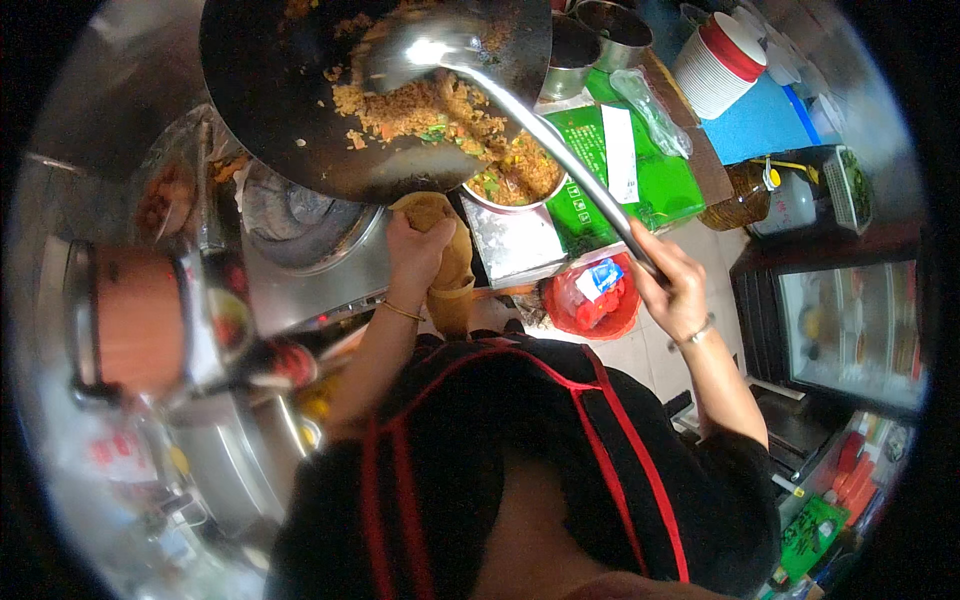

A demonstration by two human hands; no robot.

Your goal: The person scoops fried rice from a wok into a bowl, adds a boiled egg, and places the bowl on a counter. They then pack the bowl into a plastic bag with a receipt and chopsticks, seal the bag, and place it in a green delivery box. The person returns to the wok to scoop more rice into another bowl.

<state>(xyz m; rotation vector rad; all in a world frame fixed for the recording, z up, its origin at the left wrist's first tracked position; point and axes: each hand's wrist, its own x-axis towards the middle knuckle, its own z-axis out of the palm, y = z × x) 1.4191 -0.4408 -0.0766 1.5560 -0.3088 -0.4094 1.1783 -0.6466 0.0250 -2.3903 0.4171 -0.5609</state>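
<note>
Tilted up off the stove, a black wok [270, 120] holds fried rice [405, 112] with bits of green and red. My left hand [426, 244] is closed around the wok's handle, which a tan cloth [451, 259] wraps. In my right hand [671, 281] is the long handle of a steel wok ladle [525, 116]; its blurred bowl lies over the rice. Just under the wok's right rim sits a white round bowl [517, 208], heaped with fried rice. The wok hides part of this bowl.
Left of my hand is the stove burner [315, 217] in a steel counter. A green carton [637, 187] lies right of the bowl, with stacked paper bowls [716, 71] beyond it. A red-lined bin [592, 319] stands on the floor. To the right is a glass-fronted fridge [847, 330].
</note>
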